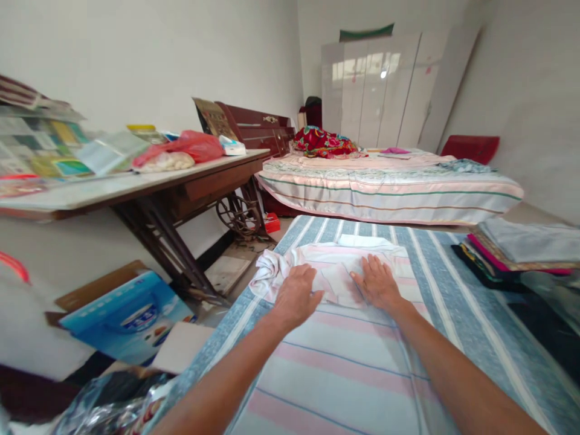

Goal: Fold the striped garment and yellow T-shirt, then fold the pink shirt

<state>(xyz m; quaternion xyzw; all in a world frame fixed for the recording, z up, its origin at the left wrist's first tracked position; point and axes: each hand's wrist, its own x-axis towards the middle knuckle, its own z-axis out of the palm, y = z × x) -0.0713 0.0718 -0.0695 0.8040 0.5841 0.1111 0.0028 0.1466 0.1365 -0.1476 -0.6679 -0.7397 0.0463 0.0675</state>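
Observation:
A white garment with pink bands and thin blue stripes (pixel 326 368) lies spread over the blue striped bedding (pixel 435 290) in front of me. Its far part is folded over, and a bunched end (pixel 269 272) sits at the far left. My left hand (pixel 294 296) rests on the folded part beside that bunch, thumb out to the side, its fingertips partly out of sight. To the right, my right hand (pixel 377 283) lies flat on the same fold with fingers spread. Neither hand visibly grips the cloth.
Folded clothes (pixel 525 241) are stacked on the right. A sewing machine table (pixel 199 166) with bags and boxes stands left, above a blue carton (pixel 136 314) on the floor. Beyond are a made bed (pixel 385 196) and a white wardrobe (pixel 376 90).

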